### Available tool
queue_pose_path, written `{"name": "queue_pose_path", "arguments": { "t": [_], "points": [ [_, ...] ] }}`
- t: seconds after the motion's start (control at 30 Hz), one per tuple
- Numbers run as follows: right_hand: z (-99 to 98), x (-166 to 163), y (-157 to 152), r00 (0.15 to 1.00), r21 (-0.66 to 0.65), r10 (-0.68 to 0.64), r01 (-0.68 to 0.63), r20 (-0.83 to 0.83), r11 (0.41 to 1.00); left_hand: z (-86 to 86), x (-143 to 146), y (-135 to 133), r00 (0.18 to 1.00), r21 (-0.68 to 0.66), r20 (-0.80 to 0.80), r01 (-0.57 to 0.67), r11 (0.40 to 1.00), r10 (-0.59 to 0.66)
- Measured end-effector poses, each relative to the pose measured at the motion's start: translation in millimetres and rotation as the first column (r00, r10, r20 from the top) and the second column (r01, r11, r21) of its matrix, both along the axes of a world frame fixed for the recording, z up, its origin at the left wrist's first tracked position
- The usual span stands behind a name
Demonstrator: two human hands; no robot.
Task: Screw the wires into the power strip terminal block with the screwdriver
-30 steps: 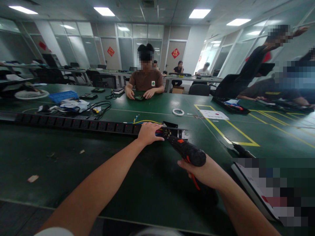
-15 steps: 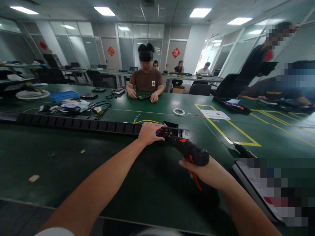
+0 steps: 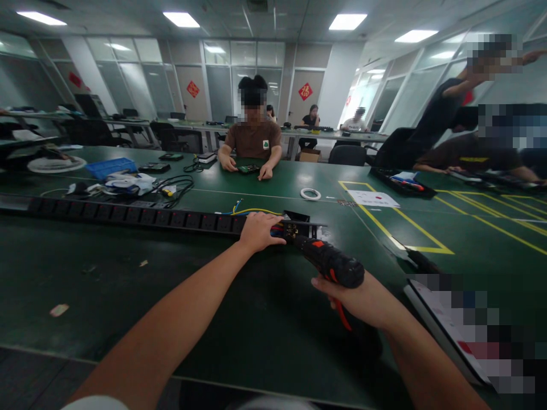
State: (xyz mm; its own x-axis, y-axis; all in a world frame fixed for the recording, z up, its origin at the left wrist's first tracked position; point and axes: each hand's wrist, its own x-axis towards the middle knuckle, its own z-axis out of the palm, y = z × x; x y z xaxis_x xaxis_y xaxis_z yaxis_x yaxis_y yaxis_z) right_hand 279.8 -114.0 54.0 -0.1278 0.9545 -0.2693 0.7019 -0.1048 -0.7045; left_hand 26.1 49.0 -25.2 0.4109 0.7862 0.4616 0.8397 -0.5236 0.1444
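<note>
A long black power strip (image 3: 171,217) with a row of sockets lies across the table. My left hand (image 3: 257,232) grips it near its right end, fingers over the top and thumb along the near side. Just right of that hand, the strip's end is uncovered, showing coloured wires and a small brass-and-black part (image 3: 291,230). My right hand (image 3: 350,296) is wrapped round a black and orange cordless drill (image 3: 331,262). The drill's nose points left at the uncovered end; whether its tip touches is too small to tell. Yellow and blue wires (image 3: 256,211) stick out behind the strip.
On the green table (image 3: 205,359), a blue tray (image 3: 111,167), cables and bags sit at the left. A white ring (image 3: 310,195) and a paper sheet (image 3: 374,199) lie beyond the strip. A white-and-black board (image 3: 444,330) is by my right forearm. A co-worker (image 3: 252,136) sits opposite.
My hands, the drill and the strip stay almost still. At the right, a standing person has stretched an arm out further; the co-worker opposite shifted a hand slightly.
</note>
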Motion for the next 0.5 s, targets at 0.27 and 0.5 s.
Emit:
{"name": "queue_pose_path", "arguments": {
  "t": [0.27,0.5],
  "points": [
    [4.4,-1.9,-1.9,0.999,0.008,-0.007,0.006,0.048,1.000,1.5,0.6,-0.7,1.000,-0.011,-0.002,-0.002,1.000,0.002],
    [0.9,1.3,-0.5,0.999,0.020,0.012,-0.013,0.030,1.000,1.2,0.2,-0.5,1.000,-0.015,-0.004,0.001,1.000,-0.001]
  ]
}}
